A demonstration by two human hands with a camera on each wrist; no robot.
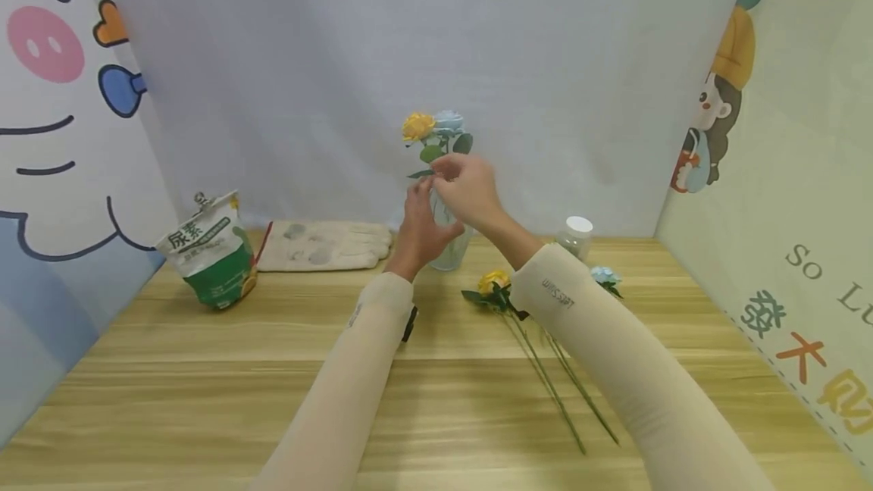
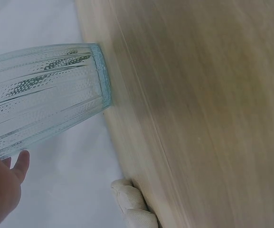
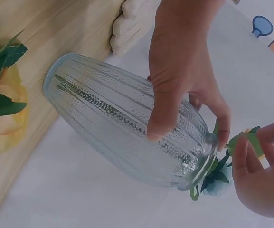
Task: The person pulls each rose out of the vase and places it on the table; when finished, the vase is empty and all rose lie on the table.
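Observation:
A ribbed clear glass vase (image 1: pixel 450 248) stands upright at the back of the table. My left hand (image 1: pixel 420 227) grips its upper part, thumb on the near side and fingers around the other, as the right wrist view shows. A yellow rose (image 1: pixel 418 126) and a light blue rose (image 1: pixel 449 123) rise from the vase's mouth, their stems inside the glass. Just above the rim, my right hand (image 1: pixel 470 188) pinches a green leaf (image 3: pixel 253 142) between thumb and fingertips. Which rose the leaf belongs to, I cannot tell.
Another yellow rose (image 1: pixel 494 281) and a blue flower (image 1: pixel 605 276) lie on the right, long stems toward me, partly under my right sleeve. A white-lidded jar (image 1: pixel 578 231) stands behind. Gloves (image 1: pixel 320 245) and a clipped green-white bag (image 1: pixel 217 256) are at left.

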